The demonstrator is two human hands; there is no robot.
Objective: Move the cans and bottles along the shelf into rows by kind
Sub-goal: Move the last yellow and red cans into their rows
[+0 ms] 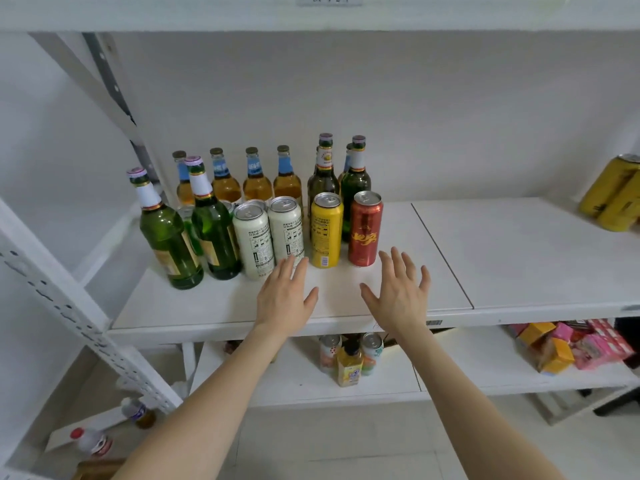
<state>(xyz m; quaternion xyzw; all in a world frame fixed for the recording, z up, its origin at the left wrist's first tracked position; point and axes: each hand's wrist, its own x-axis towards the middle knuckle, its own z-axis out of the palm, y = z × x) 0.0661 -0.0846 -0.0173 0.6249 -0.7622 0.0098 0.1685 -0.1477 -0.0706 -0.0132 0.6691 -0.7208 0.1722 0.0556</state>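
L hand [284, 299] & R hand [398, 296] hover spread, empty, at shelf [485, 254] front; cans [325, 230] & bottles [166, 237] crowd its left end. Glass prob. heavy, breakable: grip low on body. Cans slick: grip mid-wall.

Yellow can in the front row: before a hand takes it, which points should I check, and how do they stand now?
1. Hands free: ok, left hand and right hand open, holding nothing.
2. Yellow can upright: ok.
3. Gap to the red can: ok.
4. Bare shelf to the right: ok.
5. Same kind as the far-right yellow cans: cannot tell.
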